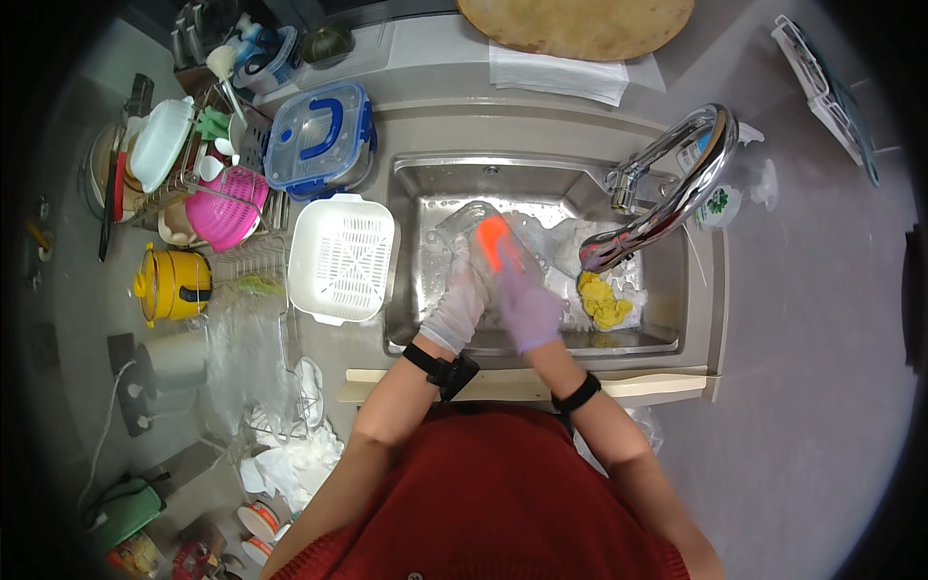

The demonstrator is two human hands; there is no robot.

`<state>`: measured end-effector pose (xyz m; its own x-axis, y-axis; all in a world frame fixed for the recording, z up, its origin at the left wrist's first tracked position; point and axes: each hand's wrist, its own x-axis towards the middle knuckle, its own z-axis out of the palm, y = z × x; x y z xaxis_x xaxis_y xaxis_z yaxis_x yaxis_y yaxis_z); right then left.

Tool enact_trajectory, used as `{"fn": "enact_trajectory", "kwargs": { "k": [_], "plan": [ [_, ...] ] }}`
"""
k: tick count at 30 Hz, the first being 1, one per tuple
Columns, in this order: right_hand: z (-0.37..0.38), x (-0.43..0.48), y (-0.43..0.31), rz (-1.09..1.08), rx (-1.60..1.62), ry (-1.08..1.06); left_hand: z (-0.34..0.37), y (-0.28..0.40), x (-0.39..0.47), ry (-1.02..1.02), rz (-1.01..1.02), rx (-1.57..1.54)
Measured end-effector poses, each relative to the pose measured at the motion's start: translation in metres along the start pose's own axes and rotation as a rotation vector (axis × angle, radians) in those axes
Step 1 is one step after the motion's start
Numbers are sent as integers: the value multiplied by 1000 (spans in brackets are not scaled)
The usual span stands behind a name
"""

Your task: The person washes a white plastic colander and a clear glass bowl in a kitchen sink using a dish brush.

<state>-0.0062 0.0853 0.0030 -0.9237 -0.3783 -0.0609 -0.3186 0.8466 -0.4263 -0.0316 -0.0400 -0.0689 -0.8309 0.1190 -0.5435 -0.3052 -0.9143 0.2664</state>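
Over the stainless steel sink (428, 290), my left hand (464, 293), in a whitish translucent glove, holds down or grips a clear plastic item (467, 217), perhaps a bag or sheet. My right hand (529, 304), in a purple glove, is blurred and closed around a bright orange scrubber or sponge (493, 235) pressed against the clear plastic. A crumpled yellow cloth or glove (603, 303) lies in the sink's right part, beside whitish wet material. The chrome faucet (631, 235) arches over the sink's right side. My fingertips are partly hidden.
Left of the sink stand a white slotted basket (301, 261) and a blue-lidded clear container (293, 170). Farther left are a dish rack with a pink colander (228, 206) and a yellow pot (174, 286). Spray bottles (718, 206) stand behind the faucet; a wooden board (580, 25) lies at the back.
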Motion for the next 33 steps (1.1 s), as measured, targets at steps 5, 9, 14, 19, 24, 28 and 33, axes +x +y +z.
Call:
{"fn": "enact_trajectory", "kwargs": {
  "k": [5, 9, 14, 19, 24, 28, 33],
  "plan": [
    [8, 0, 19, 100, 10, 18, 33, 9, -28, 70, 25, 139],
    [9, 5, 14, 24, 66, 78, 24, 11, -25, 41, 98, 187],
    [6, 4, 0, 61, 81, 179, 20, 9, -25, 386, 179, 519],
    [-39, 23, -9, 80, 64, -150, 12, 12, -14, 736, 542, 1078],
    [-30, 19, -2, -92, 80, 124, -10, 28, -20, 794, 1061, 2383],
    [-50, 39, 2, 31, 283, -8, -9, 36, -20, 700, 1134, 2432],
    [-39, 32, 12, -42, 315, 17, 1, 40, -34, 465, 1345, 2177]
  ]
}}
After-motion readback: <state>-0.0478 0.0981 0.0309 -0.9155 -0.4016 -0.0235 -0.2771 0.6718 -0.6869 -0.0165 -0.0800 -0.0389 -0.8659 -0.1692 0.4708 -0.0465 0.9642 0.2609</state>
